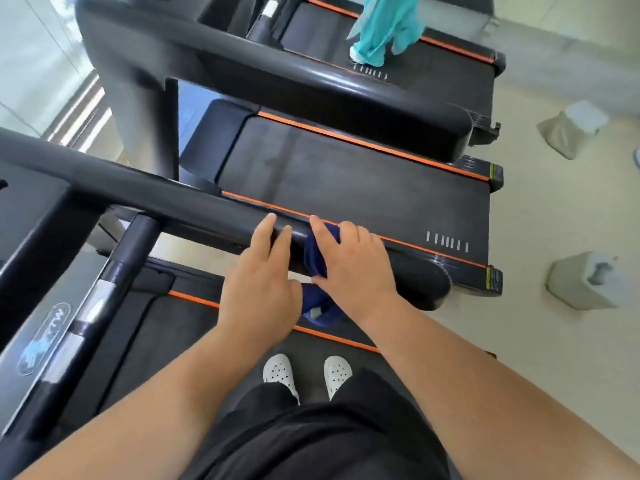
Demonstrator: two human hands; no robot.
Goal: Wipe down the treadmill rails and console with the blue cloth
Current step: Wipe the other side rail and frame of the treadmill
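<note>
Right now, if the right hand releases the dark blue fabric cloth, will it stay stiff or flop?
Likely floppy: the dark blue fabric cloth wraps over the black rounded handrail and hangs bunched below. Unheld, it might slip off the glossy rail.

We are seeing the dark blue cloth (314, 256) draping over the glossy black rail (194, 206) near centre, its bunched tail hanging toward 6 o'clock. The rail is running from 9 o'clock to its rounded end at 4 o'clock.
</note>
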